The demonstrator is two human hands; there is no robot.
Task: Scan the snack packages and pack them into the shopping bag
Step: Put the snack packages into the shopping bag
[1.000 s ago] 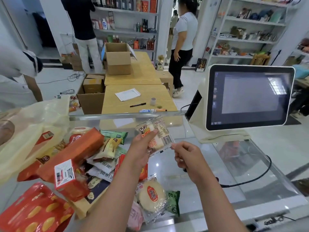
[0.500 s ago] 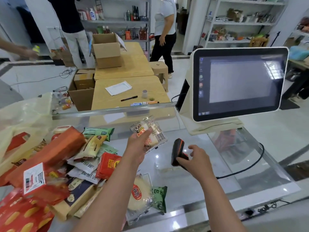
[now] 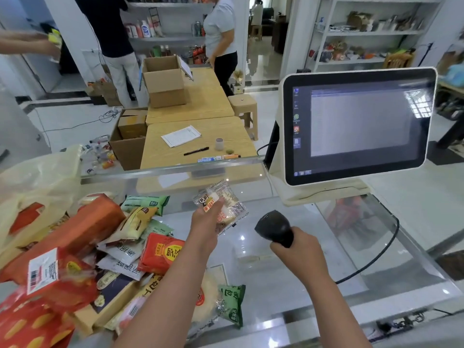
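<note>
One view, head camera. Our left hand [image 3: 206, 219] pinches a clear packet [image 3: 223, 207] above the glass counter [image 3: 288, 285]; our right hand [image 3: 298, 249] grips the scanner [image 3: 273, 227] just beside it. We judge the packet light, crinkly, slippery; hold it by an edge, barcode exposed. Pile [image 3: 105, 247] and bag [image 3: 42, 182] sit left.
</note>
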